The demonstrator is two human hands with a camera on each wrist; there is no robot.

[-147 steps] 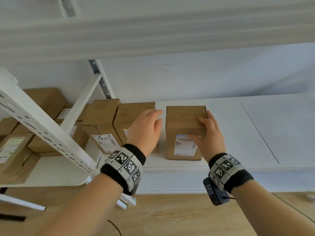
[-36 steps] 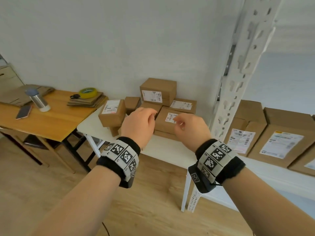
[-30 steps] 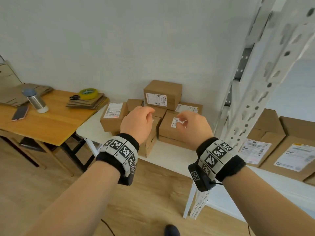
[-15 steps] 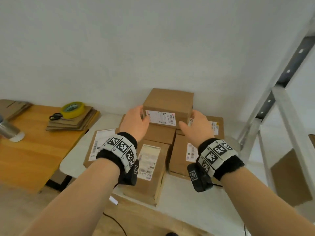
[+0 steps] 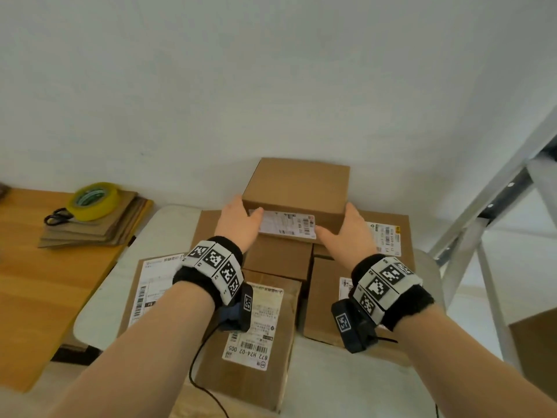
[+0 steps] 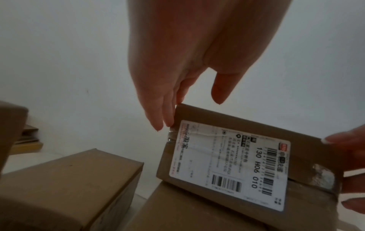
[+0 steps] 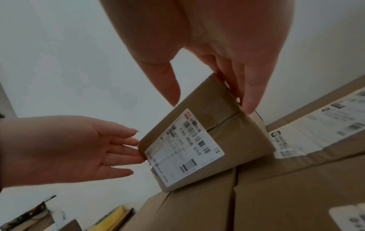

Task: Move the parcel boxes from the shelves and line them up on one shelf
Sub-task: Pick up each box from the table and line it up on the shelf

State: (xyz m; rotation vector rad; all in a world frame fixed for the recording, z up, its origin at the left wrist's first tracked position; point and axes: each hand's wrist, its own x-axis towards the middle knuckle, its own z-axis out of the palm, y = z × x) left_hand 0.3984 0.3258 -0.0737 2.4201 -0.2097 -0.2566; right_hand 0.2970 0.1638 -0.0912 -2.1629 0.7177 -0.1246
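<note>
With fingers straight and held together, the left hand [image 5: 238, 222] lies flat against the left end of the top parcel box [image 5: 297, 188]; its fingertips [image 6: 165, 120] touch the box edge just beside the shipping label [image 6: 230, 164], the thumb standing off above the top edge. The right hand [image 5: 346, 233] mirrors it at the right end: straight fingers [image 7: 250, 93] pressed along that side, thumb spread apart over the top. Neither hand curls round the box; both press it between flat palms.

The top parcel box sits at the far middle of the pile, near the wall, resting on a smaller brown box [image 5: 278, 257] and partly on a wide flat box [image 5: 388, 233] to the right, which bears its own label. Its label faces near, reading 130 H06 010.

Nearer lie three more labelled parcels: one at centre [image 5: 256, 333], one at left [image 5: 150, 291], one at right [image 5: 325, 300], partly hidden by the wrist. All rest on a white table [image 5: 99, 309].

At far left, a wooden table [image 5: 45, 285] holds a stack of flattened cardboard [image 5: 99, 224], with a yellow tape roll [image 5: 95, 200] and black scissors [image 5: 55, 217] on it. A white shelf upright [image 5: 494, 200] stands at right.
</note>
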